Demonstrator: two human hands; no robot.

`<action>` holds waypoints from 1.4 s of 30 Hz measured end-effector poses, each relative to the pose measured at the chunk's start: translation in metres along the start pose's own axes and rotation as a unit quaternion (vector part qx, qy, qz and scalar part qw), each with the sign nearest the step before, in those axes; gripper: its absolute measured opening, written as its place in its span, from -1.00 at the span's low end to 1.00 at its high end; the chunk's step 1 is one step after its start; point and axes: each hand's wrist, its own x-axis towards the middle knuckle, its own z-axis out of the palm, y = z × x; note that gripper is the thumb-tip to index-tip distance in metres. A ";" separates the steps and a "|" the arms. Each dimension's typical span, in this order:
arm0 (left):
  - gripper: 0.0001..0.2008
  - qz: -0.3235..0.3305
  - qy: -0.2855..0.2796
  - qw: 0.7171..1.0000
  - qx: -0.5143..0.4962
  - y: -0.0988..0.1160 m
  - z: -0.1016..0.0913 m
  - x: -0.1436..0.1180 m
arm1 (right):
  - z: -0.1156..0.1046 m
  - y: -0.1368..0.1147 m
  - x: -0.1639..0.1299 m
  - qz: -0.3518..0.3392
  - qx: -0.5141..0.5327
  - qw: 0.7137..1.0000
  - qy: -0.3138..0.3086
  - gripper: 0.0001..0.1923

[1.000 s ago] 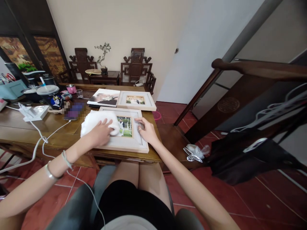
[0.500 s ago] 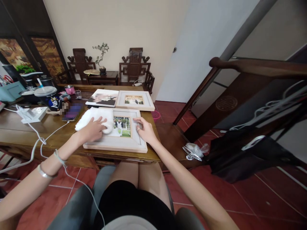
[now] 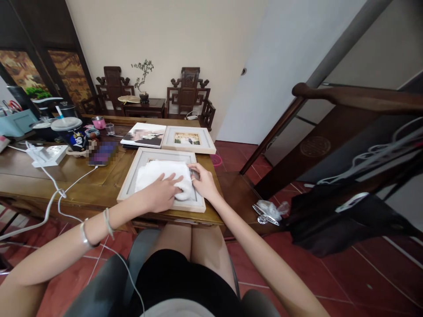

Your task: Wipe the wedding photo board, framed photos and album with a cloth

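Left hand (image 3: 161,197) presses flat, fingers spread, on white cloth (image 3: 161,176) covering picture frame (image 3: 132,176) at frame centre, long axis running away from viewer, while right hand (image 3: 204,181) rests open on its right edge.

Pale picture frames on the tabletop (image 3: 99,187): two, one near (image 3: 132,182) under one white cloth (image 3: 158,174), one (image 3: 188,139) at 12 o'clock from it. Unframed photo print (image 3: 143,134): one. Carved chairs at the far wall: two, left (image 3: 112,86) and right (image 3: 189,90).
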 end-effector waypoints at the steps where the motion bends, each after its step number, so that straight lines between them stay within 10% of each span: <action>1: -0.55 0.000 0.006 1.000 0.006 0.000 0.002 0.009 | 0.000 0.001 0.000 -0.002 0.004 1.000 0.000 -0.55; 15: -0.49 -0.262 0.047 0.962 0.059 -0.122 0.014 0.037 | 0.001 0.004 0.001 0.010 0.009 1.000 0.004 -0.59; 26: -0.54 -0.184 -0.121 0.974 0.047 -0.020 -0.013 -0.028 | 0.001 0.003 0.001 0.007 -0.004 1.000 0.002 -0.57; 32: -0.56 -0.135 -0.112 0.984 0.026 0.007 -0.017 -0.054 | 0.001 0.001 0.001 0.006 -0.006 1.000 0.004 -0.56; 36: -0.49 -0.178 -0.096 0.979 0.010 -0.006 -0.008 -0.026 | 0.002 0.003 0.001 0.006 -0.004 1.000 0.005 -0.56; 42: -0.49 -0.248 0.024 0.967 0.049 -0.081 0.018 0.027 | 0.002 0.004 0.001 0.006 0.004 1.000 0.002 -0.57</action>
